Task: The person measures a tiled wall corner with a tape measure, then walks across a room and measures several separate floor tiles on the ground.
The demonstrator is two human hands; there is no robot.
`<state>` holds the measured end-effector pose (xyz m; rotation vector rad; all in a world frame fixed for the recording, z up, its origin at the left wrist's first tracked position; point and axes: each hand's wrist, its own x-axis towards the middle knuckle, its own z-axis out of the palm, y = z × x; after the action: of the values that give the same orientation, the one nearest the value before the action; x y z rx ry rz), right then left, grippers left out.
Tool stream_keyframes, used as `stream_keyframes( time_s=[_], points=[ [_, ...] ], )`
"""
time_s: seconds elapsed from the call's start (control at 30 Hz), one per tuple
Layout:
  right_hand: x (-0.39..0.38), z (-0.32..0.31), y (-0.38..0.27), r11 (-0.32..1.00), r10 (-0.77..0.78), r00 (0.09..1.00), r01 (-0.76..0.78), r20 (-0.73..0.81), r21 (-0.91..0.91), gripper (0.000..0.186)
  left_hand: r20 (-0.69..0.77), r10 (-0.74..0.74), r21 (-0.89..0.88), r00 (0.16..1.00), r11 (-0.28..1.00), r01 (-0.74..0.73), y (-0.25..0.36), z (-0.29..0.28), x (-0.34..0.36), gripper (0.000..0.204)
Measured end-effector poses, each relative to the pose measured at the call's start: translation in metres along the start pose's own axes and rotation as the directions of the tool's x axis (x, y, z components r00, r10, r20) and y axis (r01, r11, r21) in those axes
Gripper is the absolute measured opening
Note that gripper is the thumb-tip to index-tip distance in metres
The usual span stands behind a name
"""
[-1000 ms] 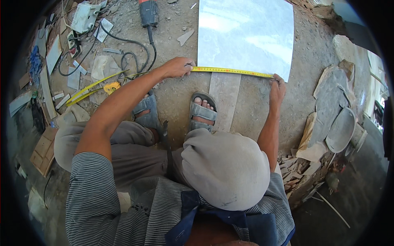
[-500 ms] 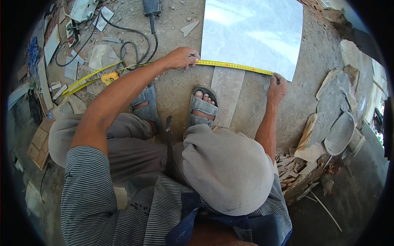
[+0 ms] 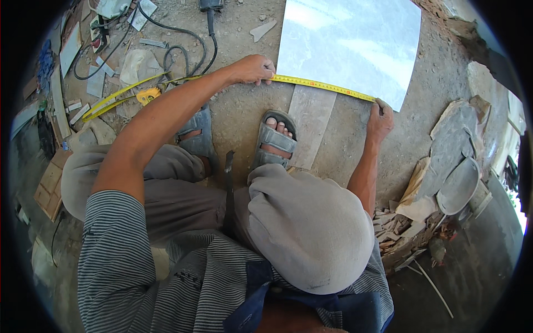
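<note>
A yellow tape measure [image 3: 325, 85] is stretched along the near edge of a glossy pale grey-white tile [image 3: 347, 41]. My left hand [image 3: 256, 70] pinches the tape's blade at the tile's near left corner. Close to the near right corner, my right hand [image 3: 381, 119] grips the blade's end between thumb and fingers. Beyond my left hand the blade runs on leftward in a loop, and its yellow case [image 3: 147, 96] lies on the ground beside my left forearm. A narrow grey-brown plank-like strip [image 3: 312, 125] lies flat, partly under the tile.
A dark corded power tool [image 3: 211, 5] lies at the far side, its black cable [image 3: 194, 41] coiled to the left. Tile offcuts [image 3: 95, 81] litter the left. At right are torn sacking [image 3: 452, 130], a shallow grey pan [image 3: 459, 186] and rubble [image 3: 397, 230]. My sandalled foot [image 3: 276, 139] stands near the tile.
The view has shifted slightly, so the tile appears a little further right. Both hands still hold the tape along the tile's edge.
</note>
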<state>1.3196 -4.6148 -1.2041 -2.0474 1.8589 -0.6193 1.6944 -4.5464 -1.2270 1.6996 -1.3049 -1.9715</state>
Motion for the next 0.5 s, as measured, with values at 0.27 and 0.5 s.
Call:
stream_keyframes(
  time_s=[0.27, 0.5],
  points=[
    [0.0021, -0.0039, -0.0022, 0.999, 0.029, 0.999, -0.028, 0.032, -0.029, 0.017, 0.014, -0.011, -0.011, 1.000, 1.000, 0.011, 0.0024, -0.0008, -0.0010, 0.026],
    [0.0050, -0.0051, -0.0018, 0.999, 0.042, 0.998, -0.041, 0.052, -0.028, 0.018, 0.022, 0.002, -0.003, 1.000, 1.000, -0.001, 0.0004, -0.0021, 0.0003, 0.030]
  ],
)
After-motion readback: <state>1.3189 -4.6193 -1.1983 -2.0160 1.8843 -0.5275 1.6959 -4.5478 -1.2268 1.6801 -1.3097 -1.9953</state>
